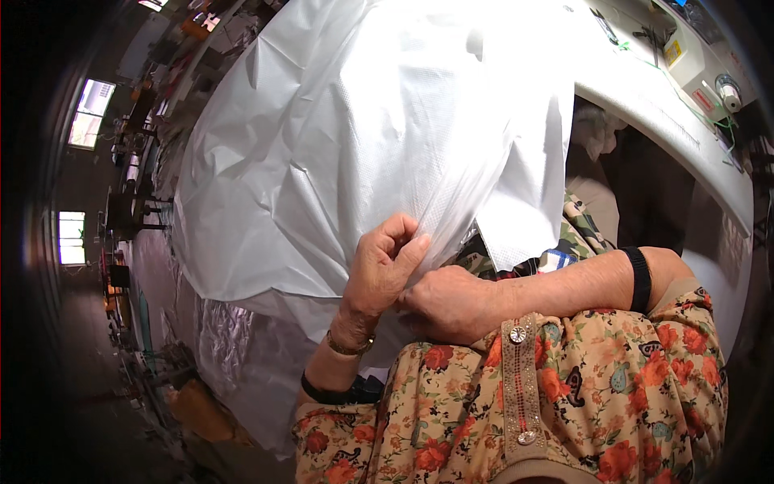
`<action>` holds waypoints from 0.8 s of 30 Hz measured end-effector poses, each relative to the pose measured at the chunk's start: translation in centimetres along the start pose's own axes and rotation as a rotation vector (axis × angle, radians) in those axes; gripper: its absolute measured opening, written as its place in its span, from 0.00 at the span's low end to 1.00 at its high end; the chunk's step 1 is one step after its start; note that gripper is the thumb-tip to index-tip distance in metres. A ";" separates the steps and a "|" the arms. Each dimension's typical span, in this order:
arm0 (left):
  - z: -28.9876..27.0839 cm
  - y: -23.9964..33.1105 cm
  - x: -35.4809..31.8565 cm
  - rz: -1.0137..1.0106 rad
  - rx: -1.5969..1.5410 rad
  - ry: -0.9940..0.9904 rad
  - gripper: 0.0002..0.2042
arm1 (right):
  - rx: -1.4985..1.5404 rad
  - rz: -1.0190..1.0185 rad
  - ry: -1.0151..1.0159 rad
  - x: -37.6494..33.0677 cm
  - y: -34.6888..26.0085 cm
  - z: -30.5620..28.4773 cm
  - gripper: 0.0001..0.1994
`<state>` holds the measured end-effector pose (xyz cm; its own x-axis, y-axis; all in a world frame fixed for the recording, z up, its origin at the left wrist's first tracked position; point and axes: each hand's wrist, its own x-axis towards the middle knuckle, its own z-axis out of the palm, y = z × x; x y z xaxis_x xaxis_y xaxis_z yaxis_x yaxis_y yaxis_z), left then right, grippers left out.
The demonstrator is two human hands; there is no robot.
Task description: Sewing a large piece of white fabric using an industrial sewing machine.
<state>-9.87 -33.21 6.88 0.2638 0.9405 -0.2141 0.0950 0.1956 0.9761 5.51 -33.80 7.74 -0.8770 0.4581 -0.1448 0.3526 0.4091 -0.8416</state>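
A large white sheet of thin, plastic-like fabric (274, 177) spreads over the work surface and drapes down toward my lap, creased and brightly lit. One part is drawn into a gathered strip that runs down to my hands. My left hand (380, 270) pinches this strip between thumb and fingers. Just below and to its right, my right hand (453, 303) is closed like a fist at the lower end of the same strip, its fingertips mostly hidden. The two hands almost touch.
On the right, a white table edge (645, 121) curves round, bearing a pale machine (697, 73), green thread and a small dark tool (605, 27). Camouflage-patterned cloth (584, 222) shows beneath the sheet. Cluttered benches and windows (72, 238) stand at the left.
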 end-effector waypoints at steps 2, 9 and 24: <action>0.2 -0.3 -0.1 0.023 0.006 0.002 0.05 | -0.030 -0.025 -0.041 -0.9 -0.3 -1.3 0.10; -0.6 -1.4 -1.2 0.013 0.018 0.073 0.07 | -0.322 -0.149 0.217 -8.2 0.2 -6.2 0.11; -3.3 1.9 -1.1 0.292 0.211 0.301 0.02 | -0.760 -0.181 0.313 -14.2 0.8 -4.3 0.06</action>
<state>-13.14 -33.00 9.11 0.0212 0.9926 0.1191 0.2596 -0.1206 0.9582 19.62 -36.56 11.35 -0.8494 0.4867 0.2041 0.4378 0.8658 -0.2425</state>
